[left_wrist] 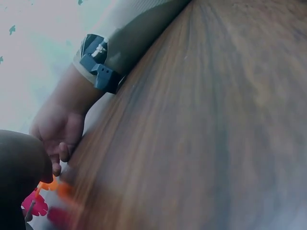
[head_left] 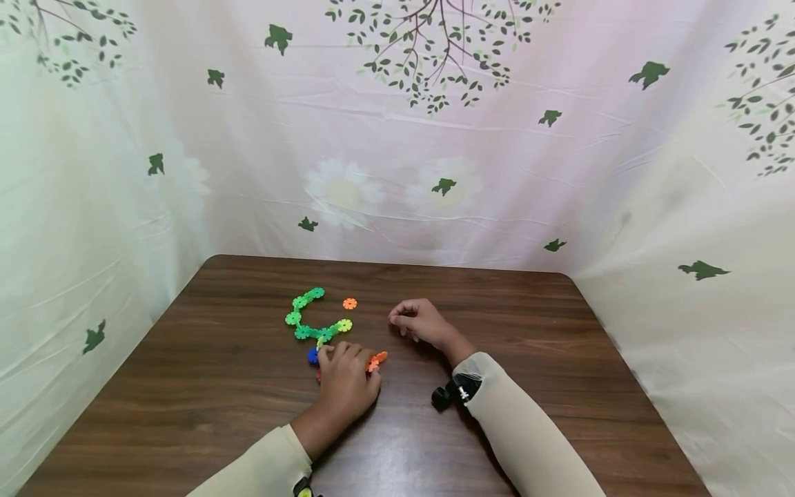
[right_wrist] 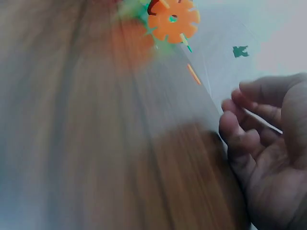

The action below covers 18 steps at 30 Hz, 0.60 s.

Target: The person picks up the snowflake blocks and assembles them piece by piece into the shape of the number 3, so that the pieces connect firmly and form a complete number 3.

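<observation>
A chain of interlocking flower-shaped plastic discs (head_left: pixel 301 331) lies on the table, curving in green and yellow-green with blue, red and orange discs nearer me. My left hand (head_left: pixel 348 376) covers the near part of this chain, its fingers curved down over it and holding it. The blue disc (head_left: pixel 313 356) shows left of the fingers and an orange disc (head_left: pixel 373 364) by the thumb. In the left wrist view, a pink-red disc (left_wrist: pixel 34 203) appears beside the dark, close fingers. My right hand (head_left: pixel 425 323), loosely bent and holding nothing, hovers right of a loose orange disc (head_left: pixel 350 304).
The brown wooden table (head_left: pixel 509 310) ends at a pale fabric backdrop (head_left: pixel 385 235) printed with leaves and birds. A small black camera (head_left: pixel 442 398) is strapped to the right wrist. Another black strap (head_left: pixel 302 486) circles the left sleeve.
</observation>
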Motion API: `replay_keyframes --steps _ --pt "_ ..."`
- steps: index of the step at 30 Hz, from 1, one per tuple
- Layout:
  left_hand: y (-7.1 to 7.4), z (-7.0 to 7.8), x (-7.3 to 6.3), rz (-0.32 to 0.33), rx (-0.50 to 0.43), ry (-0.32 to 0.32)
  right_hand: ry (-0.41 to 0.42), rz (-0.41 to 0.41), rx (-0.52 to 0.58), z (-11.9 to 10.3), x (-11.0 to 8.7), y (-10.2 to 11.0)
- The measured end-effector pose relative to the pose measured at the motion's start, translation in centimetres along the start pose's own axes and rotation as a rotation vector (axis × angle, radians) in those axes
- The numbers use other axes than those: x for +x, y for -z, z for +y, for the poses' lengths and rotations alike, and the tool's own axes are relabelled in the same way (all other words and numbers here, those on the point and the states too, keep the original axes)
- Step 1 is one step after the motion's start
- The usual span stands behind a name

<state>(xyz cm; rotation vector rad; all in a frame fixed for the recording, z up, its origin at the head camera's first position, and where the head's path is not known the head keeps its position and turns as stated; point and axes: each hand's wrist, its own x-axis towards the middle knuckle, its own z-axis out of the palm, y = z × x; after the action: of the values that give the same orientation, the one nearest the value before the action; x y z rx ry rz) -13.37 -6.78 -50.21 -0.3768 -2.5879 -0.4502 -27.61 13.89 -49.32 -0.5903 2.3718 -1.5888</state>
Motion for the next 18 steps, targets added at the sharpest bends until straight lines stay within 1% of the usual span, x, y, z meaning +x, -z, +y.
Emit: replay_keyframes --steps 4,7,12,15,18 --pt "0.1 -0.4 -0.1 -0.002 -0.011 -0.007 0.016 0.061 -0.030 -0.2 1.5 -1.3" --pt "0.2 -0.6 -0.3 -0.011 -0.008 -0.013 0.051 0.070 -0.072 -0.4 2.6 -2.2" --pt "0.4 -0.8 -0.7 -0.048 -0.021 -0.009 0.139 0.073 -0.214 -0.6 4.0 -3.3" --pt "0.4 -0.9 -0.8 -0.052 -0.048 -0.006 0.177 0.048 -0.312 -0.8 4.6 -3.7" --pt "0.4 -0.9 -0.8 -0.041 -0.070 -0.011 0.191 -0.012 -0.362 -1.3 5.0 -3.9"
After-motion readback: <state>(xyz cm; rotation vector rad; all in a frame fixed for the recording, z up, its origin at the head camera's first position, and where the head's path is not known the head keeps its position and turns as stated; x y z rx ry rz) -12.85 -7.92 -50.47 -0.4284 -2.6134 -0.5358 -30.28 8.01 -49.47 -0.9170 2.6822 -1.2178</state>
